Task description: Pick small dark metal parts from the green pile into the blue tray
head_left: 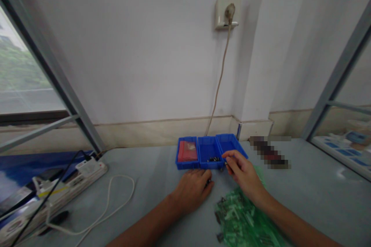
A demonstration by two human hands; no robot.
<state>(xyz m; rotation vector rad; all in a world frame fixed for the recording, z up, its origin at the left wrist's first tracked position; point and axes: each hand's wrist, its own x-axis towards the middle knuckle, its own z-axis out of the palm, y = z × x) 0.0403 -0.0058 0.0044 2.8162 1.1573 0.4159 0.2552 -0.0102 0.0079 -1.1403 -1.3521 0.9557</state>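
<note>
Head view shows small dark parts (213,159) lying at the near end of your middle blue bin (207,146), close to the back edge of the table (159,162). Your right hand (242,170), in front of the right blue bin (230,142), pinches a tiny piece (226,164) between thumb and fingers. Your left hand (195,186), well clear of the right, rests before the left blue bin (188,165), fingers curled over some dark bits (208,182). You look partway along: a few parts lie in the middle bin, while the green bag (249,218) toward the table's near edge bears many pieces, too blurred to count. Red packets (184,152) fill the left bin. Farther out, a power strip (74,190) sits by the table's left edge, with a white cable (133,185) looping beside it
</note>
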